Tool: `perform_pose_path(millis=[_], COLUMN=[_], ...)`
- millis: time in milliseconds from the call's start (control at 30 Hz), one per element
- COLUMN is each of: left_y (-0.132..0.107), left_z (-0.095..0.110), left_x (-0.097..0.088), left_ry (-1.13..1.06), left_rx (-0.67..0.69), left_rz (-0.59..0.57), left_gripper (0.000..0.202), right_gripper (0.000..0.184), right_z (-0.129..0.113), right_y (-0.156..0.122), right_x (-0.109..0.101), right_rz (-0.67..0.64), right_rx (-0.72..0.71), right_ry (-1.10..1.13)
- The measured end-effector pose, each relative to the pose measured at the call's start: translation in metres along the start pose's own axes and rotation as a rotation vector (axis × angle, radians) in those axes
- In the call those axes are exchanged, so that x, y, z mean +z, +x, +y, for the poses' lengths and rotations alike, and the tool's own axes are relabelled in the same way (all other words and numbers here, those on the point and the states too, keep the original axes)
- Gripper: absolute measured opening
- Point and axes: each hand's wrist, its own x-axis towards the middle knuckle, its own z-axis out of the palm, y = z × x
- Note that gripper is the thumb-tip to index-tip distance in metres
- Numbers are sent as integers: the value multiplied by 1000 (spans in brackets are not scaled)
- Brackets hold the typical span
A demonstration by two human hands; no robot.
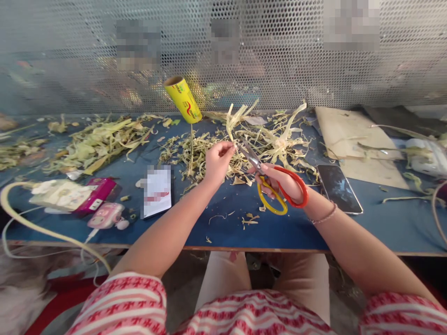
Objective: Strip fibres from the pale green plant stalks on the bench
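Over the middle of the blue table, my left hand [219, 160] pinches the lower end of a pale, dried plant stalk [234, 122] whose split strips fan upward. My right hand [279, 179] holds scissors [256, 160] with one red and one yellow handle loop. Their metal blades point up and left, close to my left fingertips and the stalk's base. Whether the blades touch the stalk I cannot tell. Beneath both hands spreads a heap of dry, yellow-green plant scraps [200, 156]. A larger pale stalk with spread strips [282, 142] lies just beyond the scissors.
A yellow wrap roll [183, 100] stands tilted at the back by the perforated metal screen [279, 60]. Leafy pieces [101, 142] lie left. Nearer are a lit phone [157, 193], a pink case [106, 215] and a purple box [101, 190]. A dark phone [338, 188] and cardboard [352, 135] lie right.
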Motion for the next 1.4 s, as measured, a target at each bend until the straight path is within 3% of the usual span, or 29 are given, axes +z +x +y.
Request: perform_pose_path(millis=[667,967,1400], left_y=[-9,-10,-12], left_z=[10,13,16], left_x=[4,5,0], left_ry=[117,172,358], left_rx=[42,-1,310], left_rz=[-181,-185,-218], left_gripper=[15,12,8], right_gripper=[37,40,40], right_z=[20,22,23], right_y=[4,4,6], right_x=[-2,0,0], right_rz=[45,75,125], right_rx=[-94,-108,-74], right_ry=[-165,-287,-311])
